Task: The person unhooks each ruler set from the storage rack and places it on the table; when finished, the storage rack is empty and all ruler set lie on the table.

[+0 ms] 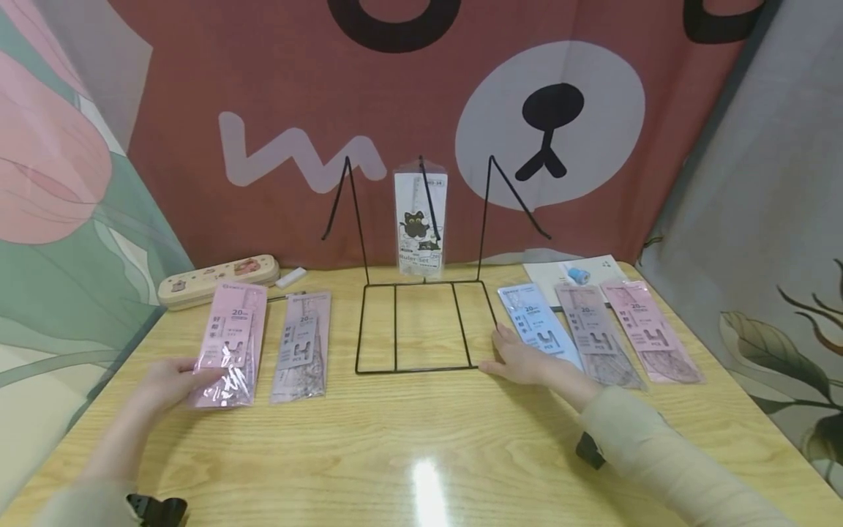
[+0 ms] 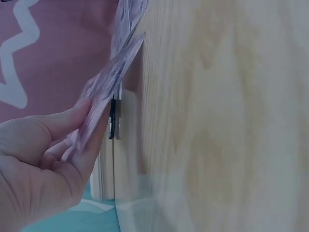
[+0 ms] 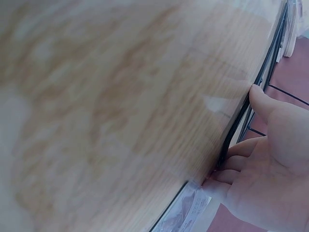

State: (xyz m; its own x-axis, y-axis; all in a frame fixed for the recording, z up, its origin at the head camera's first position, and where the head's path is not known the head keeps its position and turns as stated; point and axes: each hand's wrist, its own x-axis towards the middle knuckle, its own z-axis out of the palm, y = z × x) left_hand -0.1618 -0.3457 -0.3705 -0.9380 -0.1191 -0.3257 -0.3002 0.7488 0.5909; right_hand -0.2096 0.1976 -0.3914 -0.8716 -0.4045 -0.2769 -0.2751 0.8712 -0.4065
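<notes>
My left hand (image 1: 173, 382) pinches the lower left edge of a pink packaged ruler set (image 1: 232, 338) between thumb and fingers. In the left wrist view, that ruler packet (image 2: 104, 92) is tilted up off the table. To its right lies a grey ruler packet (image 1: 304, 344). At the centre stands a black wire display rack (image 1: 421, 370) with three hooked prongs. A white ruler set packet (image 1: 411, 212) with a black cat hangs on its middle prong. My right hand (image 1: 527, 359) grips the rack's front right corner, thumb at the front wire, fingers at the side wire (image 3: 236, 121).
Right of the rack lie a blue packet (image 1: 536, 322), a grey packet (image 1: 599, 337) and a pink packet (image 1: 652, 333). Behind them is a white sheet (image 1: 546, 274) with a small blue item (image 1: 578, 274). A pencil case (image 1: 220, 282) and white eraser-like block (image 1: 291, 277) sit back left.
</notes>
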